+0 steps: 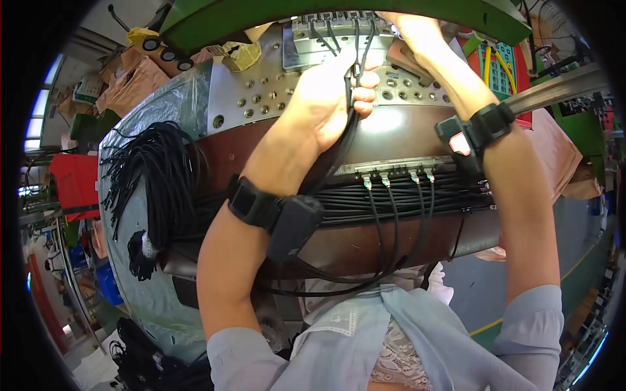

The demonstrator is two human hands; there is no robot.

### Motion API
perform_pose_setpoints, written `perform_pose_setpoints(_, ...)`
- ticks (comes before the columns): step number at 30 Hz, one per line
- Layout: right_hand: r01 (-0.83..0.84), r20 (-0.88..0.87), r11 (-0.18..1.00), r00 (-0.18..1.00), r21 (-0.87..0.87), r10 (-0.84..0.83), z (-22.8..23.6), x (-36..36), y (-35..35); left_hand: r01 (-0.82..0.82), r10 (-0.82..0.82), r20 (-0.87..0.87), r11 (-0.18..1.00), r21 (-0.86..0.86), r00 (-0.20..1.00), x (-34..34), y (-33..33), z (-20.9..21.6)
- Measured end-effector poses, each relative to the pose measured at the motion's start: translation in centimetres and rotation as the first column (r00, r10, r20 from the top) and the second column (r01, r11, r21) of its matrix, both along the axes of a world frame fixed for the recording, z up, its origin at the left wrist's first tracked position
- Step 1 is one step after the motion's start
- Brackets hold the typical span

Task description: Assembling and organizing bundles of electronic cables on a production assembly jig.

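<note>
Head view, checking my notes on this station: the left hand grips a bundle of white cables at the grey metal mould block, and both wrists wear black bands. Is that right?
Not quite: the cables in the left hand are black, not white, as the head view shows. The rest stands: the grip is at the grey metal mould block, and both wrists wear black bands.

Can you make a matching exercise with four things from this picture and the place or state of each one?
Things:
1. left hand
2. right hand
3. loose black cable pile
4. row of small connectors

Places or states:
A. lies at the left side on the plastic-covered table
B. grips a bunch of black cables
C. sits in the holder at the near edge of the dark plate
D. reaches to the grey metal fixture at the top

Pairs: 1-B, 2-D, 3-A, 4-C
</note>
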State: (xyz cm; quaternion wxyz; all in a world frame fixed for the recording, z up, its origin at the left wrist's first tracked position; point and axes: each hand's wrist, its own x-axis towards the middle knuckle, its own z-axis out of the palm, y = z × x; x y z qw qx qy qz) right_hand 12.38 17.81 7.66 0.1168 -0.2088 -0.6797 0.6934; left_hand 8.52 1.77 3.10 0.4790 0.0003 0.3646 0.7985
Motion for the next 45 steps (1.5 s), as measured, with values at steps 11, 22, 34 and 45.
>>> perform_pose_setpoints(11,0.151,-0.217,0.861,0.975,0.485,-0.048,-7.2,-8.5,5.1,0.051,-0.053,-0.092,0.998,-0.026,0.994,0.3,-0.6,0.2)
perform_pose_setpoints(22,0.375,-0.339,-0.017,0.855,0.927,0.392,-5.1,-1.9,3.7,-0.057,0.053,-0.037,0.992,-0.113,0.998,4.4,-3.8,3.4)
perform_pose_setpoints(34,-0.239,0.066,0.209,0.793,0.948,0.605,-4.2,4.3,0.8,-0.631,0.611,-0.674,0.727,0.27,0.415,7.5,-29.9,14.7)
perform_pose_setpoints(45,-0.343,0.132,0.317,0.835,0.884,0.534,-4.9,12.4,-1.6,-0.862,-0.123,-0.955,0.412,-0.296,0.269,2.3,-25.1,4.7)
